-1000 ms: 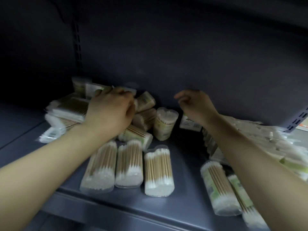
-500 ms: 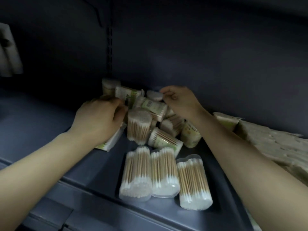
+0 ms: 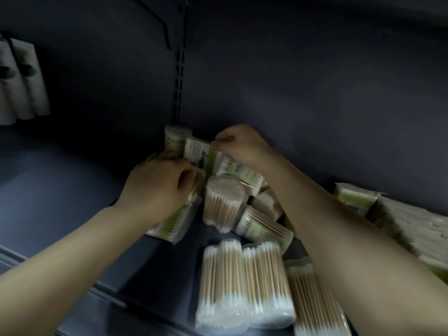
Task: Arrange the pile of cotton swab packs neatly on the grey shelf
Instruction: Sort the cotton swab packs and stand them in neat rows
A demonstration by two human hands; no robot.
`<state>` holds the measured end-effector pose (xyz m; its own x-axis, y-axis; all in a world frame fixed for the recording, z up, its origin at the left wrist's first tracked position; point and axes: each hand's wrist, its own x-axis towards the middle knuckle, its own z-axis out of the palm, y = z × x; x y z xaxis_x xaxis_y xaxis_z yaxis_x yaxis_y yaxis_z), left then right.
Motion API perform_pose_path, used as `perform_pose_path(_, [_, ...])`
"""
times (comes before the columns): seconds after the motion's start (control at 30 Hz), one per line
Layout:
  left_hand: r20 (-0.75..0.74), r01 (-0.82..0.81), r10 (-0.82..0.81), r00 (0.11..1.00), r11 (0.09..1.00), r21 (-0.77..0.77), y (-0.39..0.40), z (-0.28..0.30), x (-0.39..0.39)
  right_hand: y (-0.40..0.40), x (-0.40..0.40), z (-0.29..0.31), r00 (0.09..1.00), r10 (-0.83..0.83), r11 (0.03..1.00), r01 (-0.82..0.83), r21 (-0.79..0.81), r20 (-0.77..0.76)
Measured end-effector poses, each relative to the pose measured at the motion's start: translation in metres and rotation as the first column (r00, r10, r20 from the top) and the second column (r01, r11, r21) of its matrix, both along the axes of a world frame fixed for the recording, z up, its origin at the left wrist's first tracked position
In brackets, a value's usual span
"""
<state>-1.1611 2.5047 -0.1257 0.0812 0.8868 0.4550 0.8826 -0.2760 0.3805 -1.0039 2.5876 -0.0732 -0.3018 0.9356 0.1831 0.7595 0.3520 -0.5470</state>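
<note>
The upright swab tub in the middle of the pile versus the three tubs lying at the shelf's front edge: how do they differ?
The upright swab tub stands on end, tilted, cotton tips facing the camera; the three front tubs lie flat, showing their sides. The upright tub sits in the jumble beside the left hand; the front tubs lie side by side in a row, untouched. All are clear tubs of wooden-stick swabs.

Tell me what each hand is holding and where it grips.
Both hands share the flat green-labelled swab pack: the right hand pinches its upper right corner, the left hand closes on its lower left end.
</note>
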Motion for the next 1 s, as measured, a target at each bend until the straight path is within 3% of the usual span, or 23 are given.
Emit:
perform_pose_path(0.13, [-0.017, -0.015, 0.015, 1.0, 1.0, 0.006, 0.002, -0.001, 0.002, 0.007, -0.007, 0.0, 0.996, 0.007, 1.0, -0.006, -0.006, 0.089])
perform_pose_path(0.27, [-0.016, -0.013, 0.013, 1.0, 1.0, 0.003, 0.005, 0.0, 0.002, 0.009, -0.007, -0.001, 0.997, -0.004, 1.0, 0.003, 0.017, 0.076])
perform_pose_path(0.5, [0.01, -0.051, 0.051, 0.999, 0.999, -0.013, 0.002, 0.003, 0.01, 0.007, 0.004, 0.009, 0.985, -0.026, 0.985, 0.054, 0.161, -0.171])
perform_pose_path(0.7, [0.147, -0.027, 0.01, 0.989, 0.993, 0.118, -0.013, 0.013, 0.028, -0.008, 0.024, 0.023, 0.964, -0.005, 0.954, 0.084, 0.287, -0.265])
perform_pose_path(1.0, [0.144, 0.045, -0.088, 0.986, 0.959, 0.28, -0.021, 0.013, 0.067, -0.041, 0.075, 0.041, 0.964, -0.059, 0.91, 0.159, 0.382, -0.26])
